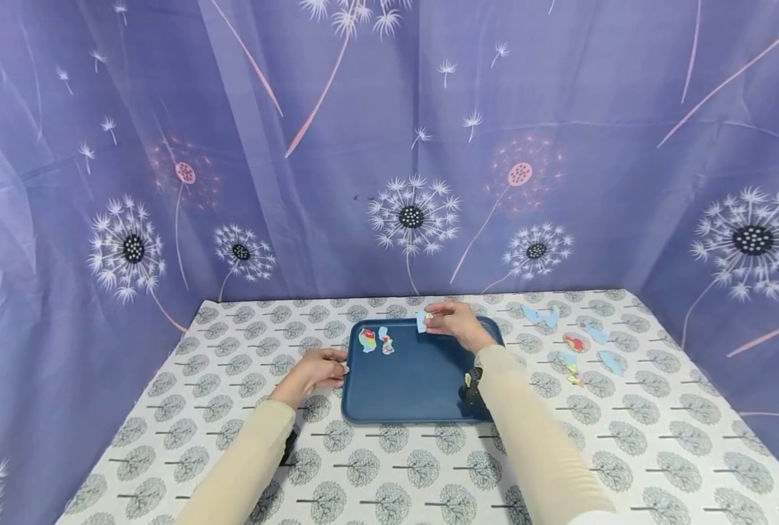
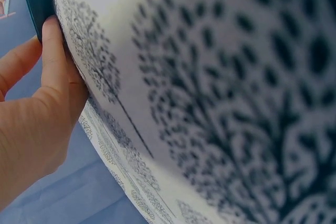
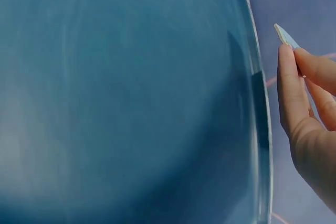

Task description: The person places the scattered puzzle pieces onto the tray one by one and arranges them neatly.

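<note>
My right hand (image 1: 454, 322) pinches a thin, irregular light-blue puzzle piece (image 1: 421, 321) between thumb and fingertips, over the far rim of the dark blue tray (image 1: 416, 394). Seen from the right wrist, the piece (image 3: 285, 37) is raised above the rim, nearly edge-on. With its fingertips at the tray's left rim, my left hand (image 1: 317, 373) grips that edge; the left wrist view shows thumb and finger on the tray wall (image 2: 35, 3). Two colourful pieces lie in the tray's far left part, one red, yellow and blue (image 1: 367, 340), the other narrower (image 1: 386, 341).
Several loose pieces lie on the tree-patterned tablecloth (image 1: 389, 467) right of the tray, among them a red one (image 1: 575, 343), a light-blue one (image 1: 610, 362) and a blue-yellow one (image 1: 570, 363). A purple dandelion curtain (image 1: 324, 219) hangs behind the table.
</note>
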### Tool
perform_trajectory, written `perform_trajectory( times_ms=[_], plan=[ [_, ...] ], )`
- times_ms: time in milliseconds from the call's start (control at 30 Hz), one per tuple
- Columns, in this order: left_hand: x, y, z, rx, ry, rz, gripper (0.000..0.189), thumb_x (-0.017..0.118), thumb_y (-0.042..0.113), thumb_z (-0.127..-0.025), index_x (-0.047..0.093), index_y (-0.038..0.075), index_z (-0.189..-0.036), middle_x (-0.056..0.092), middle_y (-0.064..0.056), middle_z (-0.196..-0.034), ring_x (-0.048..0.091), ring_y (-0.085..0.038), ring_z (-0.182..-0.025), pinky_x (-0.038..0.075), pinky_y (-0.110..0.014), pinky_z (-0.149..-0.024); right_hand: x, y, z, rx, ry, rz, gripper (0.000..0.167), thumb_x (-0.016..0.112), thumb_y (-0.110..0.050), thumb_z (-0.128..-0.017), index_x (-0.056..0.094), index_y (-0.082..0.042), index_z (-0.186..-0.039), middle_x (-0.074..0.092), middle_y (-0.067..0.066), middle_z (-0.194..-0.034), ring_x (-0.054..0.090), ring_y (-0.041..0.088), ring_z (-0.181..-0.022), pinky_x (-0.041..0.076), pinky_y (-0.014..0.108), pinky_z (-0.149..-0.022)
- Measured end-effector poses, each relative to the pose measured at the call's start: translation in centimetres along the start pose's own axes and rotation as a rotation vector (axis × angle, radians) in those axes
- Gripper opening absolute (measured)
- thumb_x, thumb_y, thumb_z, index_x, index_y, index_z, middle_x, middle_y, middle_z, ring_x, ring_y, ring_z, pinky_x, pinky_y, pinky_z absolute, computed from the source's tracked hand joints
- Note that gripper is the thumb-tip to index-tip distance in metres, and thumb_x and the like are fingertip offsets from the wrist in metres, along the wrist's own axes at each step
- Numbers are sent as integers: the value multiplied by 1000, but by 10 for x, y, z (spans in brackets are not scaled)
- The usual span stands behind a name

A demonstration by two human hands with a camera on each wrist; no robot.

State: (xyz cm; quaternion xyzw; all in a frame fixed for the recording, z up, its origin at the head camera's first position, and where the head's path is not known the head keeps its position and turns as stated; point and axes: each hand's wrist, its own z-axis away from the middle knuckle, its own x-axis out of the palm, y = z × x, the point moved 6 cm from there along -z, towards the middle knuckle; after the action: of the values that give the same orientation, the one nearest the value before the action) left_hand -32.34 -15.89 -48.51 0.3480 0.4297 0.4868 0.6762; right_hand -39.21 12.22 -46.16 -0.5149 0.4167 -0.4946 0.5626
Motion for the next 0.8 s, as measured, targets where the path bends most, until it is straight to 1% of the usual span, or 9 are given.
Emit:
perform_trajectory(
  times_ms=[67,333,467,533,633,800],
  plan=[
    [0,-1,0,3,2,2,44,61,-11,-84,54,-9,-127,63,-21,-98,65,-19,-73,62,-29,-74,7,2,0,5,-2,-9,40,61,14,-86,52,16,-125,62,17,-99,68,17,-79,60,32,-82],
    [1,-1,1,7,4,10,44,60,-11,-84,54,-9,-128,63,-21,-97,65,-19,-73,62,-30,-74,26,12,-3,6,-27,28,36,62,12,-86,56,15,-121,62,16,-96,68,15,-76,61,31,-79],
    [2,-2,1,7,-1,22,44,60,-12,-83,54,-9,-127,63,-20,-96,65,-19,-72,62,-29,-73,33,17,-4,34,-12,28,36,62,12,-86,56,15,-122,63,18,-98,67,14,-74,62,29,-76],
    [2,-2,1,8,-2,28,44,60,-12,-83,55,-10,-127,63,-20,-95,65,-19,-71,62,-29,-73,35,19,-4,54,9,17,36,62,13,-86,57,15,-122,64,19,-99,67,13,-73,62,28,-75],
    [2,-2,1,11,-5,27,44,60,-12,-83,54,-10,-127,62,-20,-95,65,-19,-71,62,-29,-72,40,20,-4,60,33,20,36,61,14,-86,57,16,-121,64,23,-102,67,14,-74,62,29,-74],
    [1,-1,0,12,-4,25,43,60,-11,-84,54,-10,-127,63,-20,-94,65,-18,-70,62,-28,-72,45,18,-4,42,53,97,32,62,12,-86,59,14,-119,64,26,-105,68,17,-77,62,31,-75]
  ],
)
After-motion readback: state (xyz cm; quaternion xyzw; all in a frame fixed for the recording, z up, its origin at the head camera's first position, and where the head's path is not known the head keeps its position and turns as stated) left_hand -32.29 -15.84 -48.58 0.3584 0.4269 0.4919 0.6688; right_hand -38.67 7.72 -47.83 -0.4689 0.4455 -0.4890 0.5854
